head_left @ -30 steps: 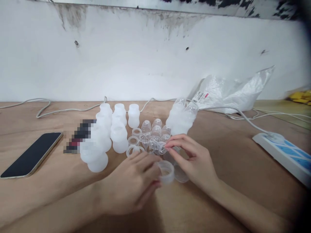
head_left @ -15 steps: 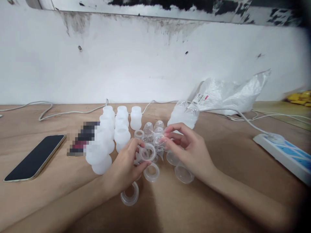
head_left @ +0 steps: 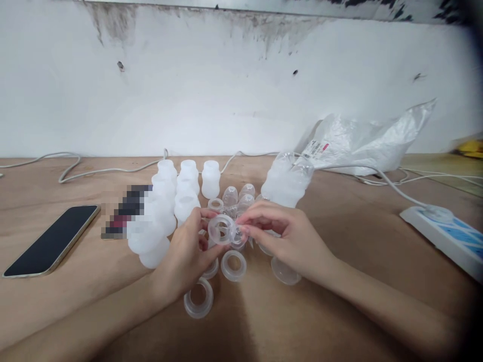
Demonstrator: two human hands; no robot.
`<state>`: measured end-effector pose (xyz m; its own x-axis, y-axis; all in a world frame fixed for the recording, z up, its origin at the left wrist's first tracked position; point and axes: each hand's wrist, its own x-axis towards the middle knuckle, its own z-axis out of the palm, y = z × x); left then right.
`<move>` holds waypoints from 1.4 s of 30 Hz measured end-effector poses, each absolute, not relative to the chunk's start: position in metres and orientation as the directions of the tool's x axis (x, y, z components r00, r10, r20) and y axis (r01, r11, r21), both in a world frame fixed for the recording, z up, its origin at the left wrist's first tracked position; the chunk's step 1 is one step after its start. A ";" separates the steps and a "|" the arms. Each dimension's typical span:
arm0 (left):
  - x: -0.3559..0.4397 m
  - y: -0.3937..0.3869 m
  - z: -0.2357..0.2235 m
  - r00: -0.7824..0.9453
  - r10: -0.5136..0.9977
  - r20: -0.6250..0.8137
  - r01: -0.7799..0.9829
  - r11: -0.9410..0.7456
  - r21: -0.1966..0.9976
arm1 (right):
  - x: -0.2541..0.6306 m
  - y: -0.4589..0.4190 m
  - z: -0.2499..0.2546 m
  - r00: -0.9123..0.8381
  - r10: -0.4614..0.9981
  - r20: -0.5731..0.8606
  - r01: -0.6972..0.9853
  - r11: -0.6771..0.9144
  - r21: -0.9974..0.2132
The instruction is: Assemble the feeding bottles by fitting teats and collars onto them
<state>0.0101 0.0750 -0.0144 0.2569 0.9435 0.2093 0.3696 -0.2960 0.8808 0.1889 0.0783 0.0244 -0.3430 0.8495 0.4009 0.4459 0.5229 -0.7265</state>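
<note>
My left hand [head_left: 192,244] pinches a translucent bottle collar ring [head_left: 213,230] by its edge, its opening turned toward me. Held in the fingertips of my right hand [head_left: 279,229] is a clear bottle nipple [head_left: 237,234], right against the ring's right side. Whether it has entered the opening I cannot tell. Behind my hands lie several clear nipples and dome-shaped pieces [head_left: 230,195], partly hidden by my fingers. Loose rings lie on the table, one nearest me [head_left: 198,298] and another [head_left: 233,265] below my hands. A clear cap [head_left: 286,270] lies under my right hand.
Several white bottles [head_left: 211,179] stand in rows at left. More white bottles with clear domed caps [head_left: 287,183] stand at back right. A phone [head_left: 53,241] lies far left, a power strip [head_left: 445,236] far right, a plastic bag [head_left: 362,143] and white cables along the wall.
My right hand has moved left and slightly down, bringing the nipple against the collar ring. The ring in my left hand has shifted slightly left and up. The view has tilted down a little.
</note>
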 end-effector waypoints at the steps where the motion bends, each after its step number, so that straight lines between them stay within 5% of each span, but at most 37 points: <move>1: 0.011 0.074 -0.014 0.258 0.947 0.191 0.355 -0.277 0.893 | 0.188 0.078 0.024 -0.345 0.850 0.399 0.462 0.523 -0.716; 17: 0.014 0.067 -0.011 0.342 0.911 0.230 0.185 -0.306 0.934 | 0.184 0.072 0.016 -0.297 0.869 0.395 0.527 0.494 -0.691; 27: 0.015 0.066 -0.007 0.388 0.889 0.244 0.077 -0.295 0.952 | 0.182 0.074 0.022 -0.340 0.940 0.008 0.264 0.103 -0.959; 37: 0.020 0.059 0.006 0.375 0.927 -0.018 -0.032 0.032 0.999 | 0.182 0.069 0.017 -0.287 0.937 0.199 0.391 0.304 -0.869; 42: 0.023 0.062 0.009 0.310 0.948 -0.067 -0.060 0.090 0.994 | 0.181 0.066 0.022 -0.362 0.921 0.145 0.462 0.312 -0.830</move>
